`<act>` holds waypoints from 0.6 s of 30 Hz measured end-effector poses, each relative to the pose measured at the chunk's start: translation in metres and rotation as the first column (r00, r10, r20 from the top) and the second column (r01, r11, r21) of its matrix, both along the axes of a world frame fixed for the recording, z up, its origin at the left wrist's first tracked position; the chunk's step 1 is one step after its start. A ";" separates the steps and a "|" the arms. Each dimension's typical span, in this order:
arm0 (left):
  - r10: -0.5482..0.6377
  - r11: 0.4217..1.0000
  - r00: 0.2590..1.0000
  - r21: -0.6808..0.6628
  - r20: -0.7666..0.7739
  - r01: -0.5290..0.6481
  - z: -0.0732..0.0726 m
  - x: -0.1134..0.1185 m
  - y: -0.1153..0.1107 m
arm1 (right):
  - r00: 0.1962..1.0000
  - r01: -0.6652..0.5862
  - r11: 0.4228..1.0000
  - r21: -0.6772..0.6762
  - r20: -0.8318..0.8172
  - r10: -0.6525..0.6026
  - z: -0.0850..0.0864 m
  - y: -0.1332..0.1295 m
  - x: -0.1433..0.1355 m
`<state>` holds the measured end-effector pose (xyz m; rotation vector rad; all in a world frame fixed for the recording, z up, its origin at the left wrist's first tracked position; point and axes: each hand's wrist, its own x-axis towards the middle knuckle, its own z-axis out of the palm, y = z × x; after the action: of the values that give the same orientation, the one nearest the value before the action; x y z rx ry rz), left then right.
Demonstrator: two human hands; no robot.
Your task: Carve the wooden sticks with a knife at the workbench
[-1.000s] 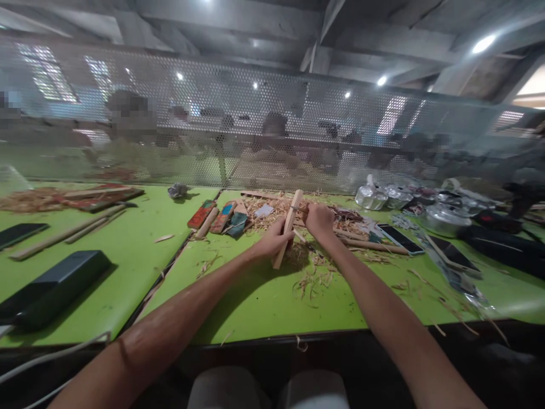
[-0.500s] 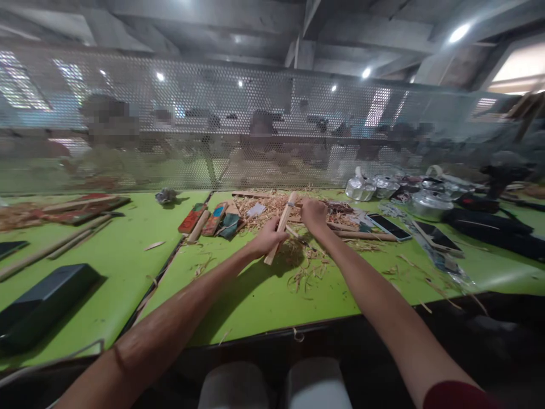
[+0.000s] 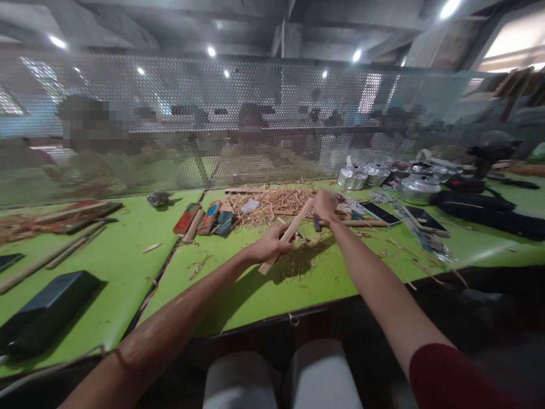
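My left hand (image 3: 275, 244) is closed around the lower part of a pale wooden strip (image 3: 298, 220), which slants up and away to the right. By the strip's far end, my right hand (image 3: 326, 205) is a blurred fist, and what it grips is hidden. Just below the fist shows a dark grey block (image 3: 317, 222), perhaps the head of a tool. Curled wood shavings (image 3: 281, 201) are heaped behind the hands, and more lie scattered on the green tabletop (image 3: 221, 301) under the strip.
Left of the shavings lie red-and-blue painted blocks (image 3: 209, 217) and a round stick (image 3: 193, 226). A dark green box (image 3: 49, 309) sits at far left. To the right are phones (image 3: 378, 213) and metal kettles (image 3: 419, 188). A perforated metal screen (image 3: 170, 130) stands behind.
My right fist has moved slightly away from the strip's far end, and the strip leans further right. A small grey edge that crossed the strip no longer shows. The view has shifted slightly right.
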<state>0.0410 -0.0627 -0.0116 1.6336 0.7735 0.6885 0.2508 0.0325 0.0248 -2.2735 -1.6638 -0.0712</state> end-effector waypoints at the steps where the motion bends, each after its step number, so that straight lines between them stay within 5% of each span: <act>1: 0.003 1.000 1.000 -0.009 0.014 -0.003 0.000 0.001 0.000 | 1.000 0.021 1.000 -0.002 -0.024 -0.021 0.001 -0.002 0.004; 9: 0.277 0.960 0.961 -0.026 0.004 -0.277 0.006 -0.010 0.022 | 0.979 -0.202 0.978 -0.041 0.021 0.203 0.018 -0.022 -0.029; 18: 0.451 0.891 0.888 0.096 -0.090 -0.443 -0.004 0.004 0.032 | 0.906 -0.348 0.929 -0.127 0.211 0.368 0.001 -0.029 -0.062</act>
<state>0.0445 -0.0309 -0.0154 1.5795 1.2428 0.9658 0.1891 0.0036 0.0259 -2.0402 -2.2229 -0.1880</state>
